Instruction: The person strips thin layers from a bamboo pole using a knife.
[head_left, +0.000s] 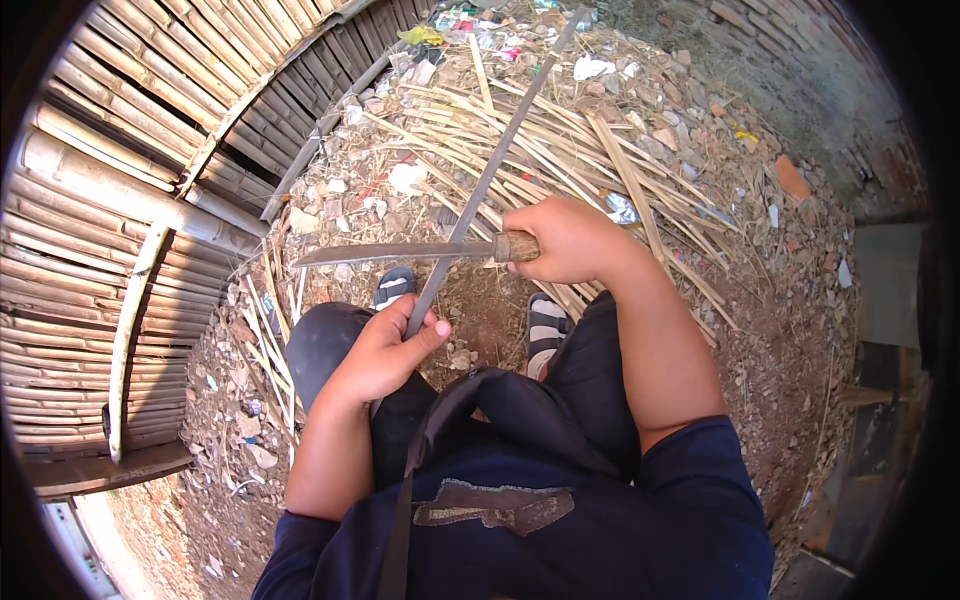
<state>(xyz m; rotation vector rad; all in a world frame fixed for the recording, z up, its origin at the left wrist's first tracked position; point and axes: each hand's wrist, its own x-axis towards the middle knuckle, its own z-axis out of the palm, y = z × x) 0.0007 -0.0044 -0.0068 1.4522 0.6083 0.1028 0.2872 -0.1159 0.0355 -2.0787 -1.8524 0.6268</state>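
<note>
My left hand (385, 355) grips the near end of a long, flat grey-brown bamboo strip (500, 150). From there the strip slants away to the upper right, over the ground. Closed round a wooden handle, my right hand (570, 240) holds a large knife (385, 253). Its dark blade points left and crosses the strip a short way beyond my left hand. Whether the blade touches the strip, I cannot tell. Below and beyond both hands lies a loose pile of pale split bamboo strips (560, 140).
A bamboo slat wall (130, 240) stands on the left, and a weathered wall (780, 90) rises at the far right. Stones and litter cover the dirt ground (760, 370). An orange-red brick piece (792, 178) lies to the right. My sandalled feet are beneath the hands.
</note>
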